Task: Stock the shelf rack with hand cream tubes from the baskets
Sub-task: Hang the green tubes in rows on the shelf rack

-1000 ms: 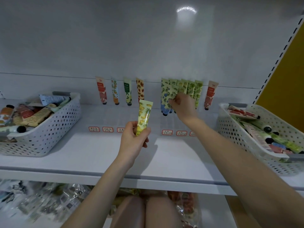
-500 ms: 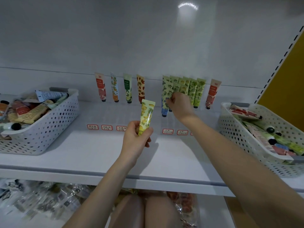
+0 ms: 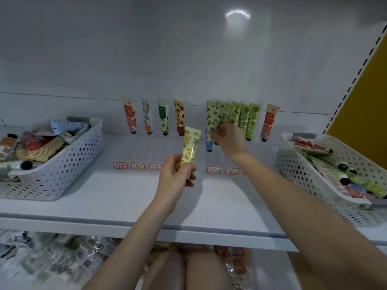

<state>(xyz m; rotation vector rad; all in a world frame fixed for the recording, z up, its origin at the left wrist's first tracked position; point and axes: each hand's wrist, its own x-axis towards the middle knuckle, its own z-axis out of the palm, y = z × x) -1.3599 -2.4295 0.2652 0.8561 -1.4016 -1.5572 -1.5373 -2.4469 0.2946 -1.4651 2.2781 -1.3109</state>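
- Tube, yellow with a lemon print (image 3: 190,149), held upright above the middle of the shelf board (image 3: 125,197), in front of the standing row and touching none of it. Its crimped end points up; its lower end is hidden in the grip.
- Left hand (image 3: 174,176) grasps that yellow tube around its lower part, thumb on the near face and fingers wrapped behind.
- Right hand (image 3: 229,139) reaches to the back of the shelf, its fingertips curled and pinching the front tube (image 3: 212,122), pale green on top with a blue lower end, cap down.
- Green cluster (image 3: 249,118) of leaf-print tubes stands packed tightly behind and just right of that front tube, leaning on the back panel (image 3: 188,59).
- Four single tubes (image 3: 163,118) stand apart from one another to the left of the cluster, caps down: red, white-orange, green and strawberry-print.
- One red tube (image 3: 270,122) leans on the panel just right of the cluster.
- Red-bordered labels (image 3: 137,165) lie flat on the board in front of the row; their writing is too small to read.
- Left basket (image 3: 69,162), white and perforated, sits at the left end of the shelf, heaped with mixed tubes.
- Right basket (image 3: 303,174), the same kind, sits at the right end with tubes inside.
- Clear-wrapped packets (image 3: 52,260) fill the level below.
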